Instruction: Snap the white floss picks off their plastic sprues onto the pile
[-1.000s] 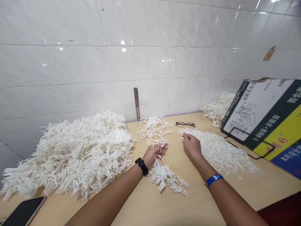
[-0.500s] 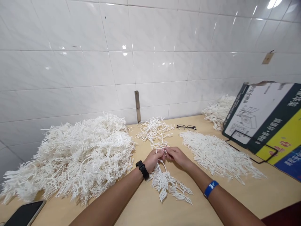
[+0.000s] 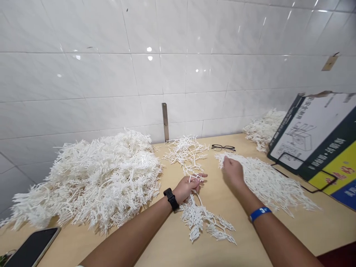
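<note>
My left hand, with a black watch on its wrist, is closed on the stem of a white plastic branch sprig that trails toward me on the wooden table. My right hand, a blue band on its wrist, rests with fingers curled at the near end of a flat pile of separated white sprigs to the right. Whether it holds a piece is hidden by the back of the hand. A small heap of bare stems lies just beyond my left hand.
A large heap of white branch sprigs fills the table's left side. Black glasses lie near the tiled wall. A printed cardboard box leans at the right, another white pile behind it. A phone sits at the front left.
My right hand left the left hand, where the two met at the sprig's stem, and moved right to the flat pile. The left hand kept hold of the sprig.
</note>
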{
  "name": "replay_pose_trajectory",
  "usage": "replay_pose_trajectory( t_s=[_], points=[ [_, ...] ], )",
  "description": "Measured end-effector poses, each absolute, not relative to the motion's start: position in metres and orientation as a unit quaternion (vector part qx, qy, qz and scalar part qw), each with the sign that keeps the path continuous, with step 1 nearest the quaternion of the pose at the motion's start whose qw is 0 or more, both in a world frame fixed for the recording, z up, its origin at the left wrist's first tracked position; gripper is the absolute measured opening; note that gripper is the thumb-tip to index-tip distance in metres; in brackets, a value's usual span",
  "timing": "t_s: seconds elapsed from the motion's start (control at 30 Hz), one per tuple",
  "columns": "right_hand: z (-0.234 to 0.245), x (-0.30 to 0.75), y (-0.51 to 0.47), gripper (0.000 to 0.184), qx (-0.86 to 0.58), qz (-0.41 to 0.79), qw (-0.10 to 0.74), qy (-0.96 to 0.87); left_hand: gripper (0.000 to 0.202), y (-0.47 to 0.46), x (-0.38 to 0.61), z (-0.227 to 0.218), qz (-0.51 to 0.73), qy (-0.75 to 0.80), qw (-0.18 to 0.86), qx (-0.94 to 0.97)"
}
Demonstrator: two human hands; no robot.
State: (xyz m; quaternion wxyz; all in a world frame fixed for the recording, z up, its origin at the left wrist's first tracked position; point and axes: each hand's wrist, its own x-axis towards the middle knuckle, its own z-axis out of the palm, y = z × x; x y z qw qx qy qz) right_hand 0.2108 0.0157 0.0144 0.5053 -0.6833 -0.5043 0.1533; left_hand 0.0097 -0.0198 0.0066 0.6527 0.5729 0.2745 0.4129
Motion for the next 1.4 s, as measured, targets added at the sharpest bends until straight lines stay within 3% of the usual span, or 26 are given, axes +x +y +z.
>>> replay_pose_trajectory(
  t_s=[0.13, 0.27, 0.33, 0.43, 0.57, 0.67, 0.8, 0.93, 1.0, 1.2, 1.4],
  points=[
    [0.019, 0.239, 0.023, 0.044, -0.722, 0.110, 0.434, -0.527, 0.052, -0.015, 0.011, 0.004, 0.459, 0.343, 0.678, 0.460],
    [0.016, 0.223, 0.022, 0.032, -0.694, 0.124, 0.505, -0.498, 0.048, -0.008, 0.009, 0.001, 0.495, 0.358, 0.690, 0.389],
    [0.014, 0.208, 0.019, 0.025, -0.620, 0.283, 0.532, -0.502, 0.048, -0.008, 0.008, 0.001, 0.499, 0.357, 0.688, 0.387],
    [0.011, 0.186, 0.011, 0.018, -0.471, 0.585, 0.458, -0.476, 0.047, -0.009, 0.008, 0.002, 0.497, 0.361, 0.684, 0.395],
    [0.008, 0.177, 0.007, 0.020, -0.374, 0.702, 0.412, -0.444, 0.048, -0.011, 0.009, 0.003, 0.494, 0.363, 0.681, 0.400],
    [-0.001, 0.185, 0.020, 0.020, -0.378, 0.684, 0.484, -0.396, 0.048, -0.011, 0.009, 0.004, 0.493, 0.353, 0.685, 0.404],
    [-0.015, 0.205, 0.040, 0.026, -0.464, 0.536, 0.611, -0.352, 0.049, -0.012, 0.009, 0.005, 0.491, 0.345, 0.688, 0.408],
    [-0.018, 0.207, 0.038, 0.033, -0.498, 0.414, 0.649, -0.399, 0.048, -0.013, 0.011, 0.008, 0.491, 0.354, 0.691, 0.396],
    [-0.016, 0.195, 0.029, 0.030, -0.471, 0.410, 0.633, -0.459, 0.049, -0.014, 0.011, 0.008, 0.493, 0.361, 0.686, 0.394],
    [-0.011, 0.142, 0.025, 0.031, -0.425, 0.492, 0.473, -0.595, 0.049, -0.003, 0.004, 0.008, 0.586, 0.363, 0.581, 0.433],
    [-0.005, 0.131, 0.039, 0.044, -0.411, 0.481, 0.430, -0.644, 0.051, 0.019, -0.013, 0.004, 0.647, 0.398, 0.525, 0.385]
  ],
)
